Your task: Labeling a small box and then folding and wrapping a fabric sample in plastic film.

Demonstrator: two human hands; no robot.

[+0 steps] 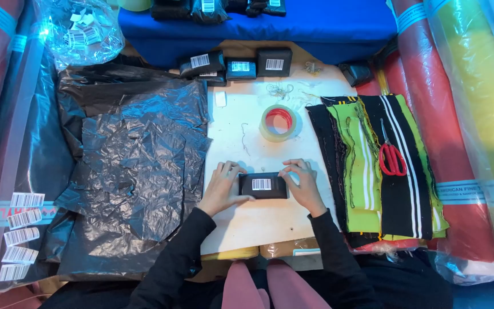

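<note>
Head view looks down on a work table. Big rolls of cloth (464, 114) wrapped in shiny clear plastic lie at the right, red and yellow. Crinkly black plastic sheets (132, 166) cover the left side, all wrinkled and glossy. A blue padded block (293, 26) sits at the top. A flat white board (253, 143) lies in the middle. Just to its right is a stack of knit cloth strips (373, 166), black and bright green with white stripes. Red-handled scissors (391, 151) rest on that stack. A round roll of clear tape (280, 122) with a red core sits on the board. Three small black wrapped packets (235, 66) with white stickers sit side by side at the board's top edge.

Near the board's middle lies one small black packet (263, 185), a flat rectangle in shiny wrap with a white sticker on top. The left hand (224, 189) presses its left end, fingers bent over the edge. The right hand (301, 186) grips its right end, fingers curled on top. Both arms wear dark sleeves.
</note>
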